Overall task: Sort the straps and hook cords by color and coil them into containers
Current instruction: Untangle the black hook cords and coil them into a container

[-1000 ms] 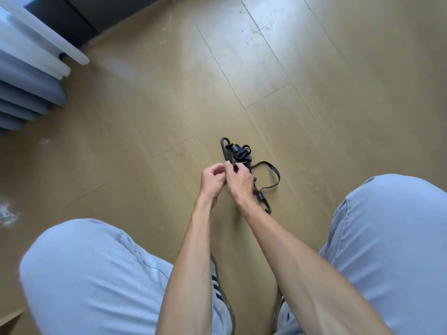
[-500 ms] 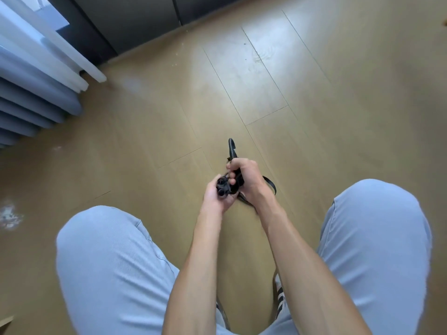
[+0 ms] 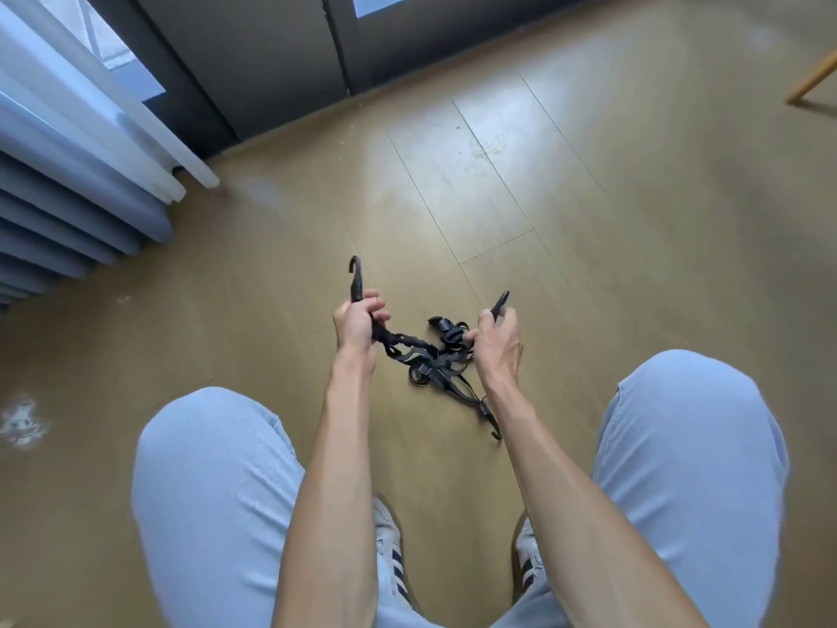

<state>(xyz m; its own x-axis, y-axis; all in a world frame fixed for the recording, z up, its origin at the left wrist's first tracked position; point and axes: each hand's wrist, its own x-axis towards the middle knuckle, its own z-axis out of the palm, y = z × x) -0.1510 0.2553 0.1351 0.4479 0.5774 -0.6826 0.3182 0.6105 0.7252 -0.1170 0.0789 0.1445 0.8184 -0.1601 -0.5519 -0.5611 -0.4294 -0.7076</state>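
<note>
Black hook cord (image 3: 410,342) w/ tangled black strap (image 3: 437,367) bunched up, held over the wood floor (image 3: 566,210) between the knees, roughly mid-view. Left hand (image 3: 358,326) has its grip closed round one end of the cord, fingers curled on it, and that end's hook (image 3: 355,276) sticks up above the fist. Right hand (image 3: 496,339) likewise grips the other end, fingers curled, w/ a second hook (image 3: 500,303) poking up past the thumb. Hands are apart, the tangle sagging between them; a buckle-like piece (image 3: 446,326) sits in the bunch near the right hand. A strap tail runs down beside the right forearm to a third hook (image 3: 491,419), which hangs low near the floor; can't tell if it touches. Person is squatting: light blue trousers (image 3: 213,482), white sneakers w/ dark stripes (image 3: 392,550) below. Curtain folds (image 3: 68,183) at left, dark door frame (image 3: 281,61) along the top, a wooden leg (image 3: 813,81) at top right.
</note>
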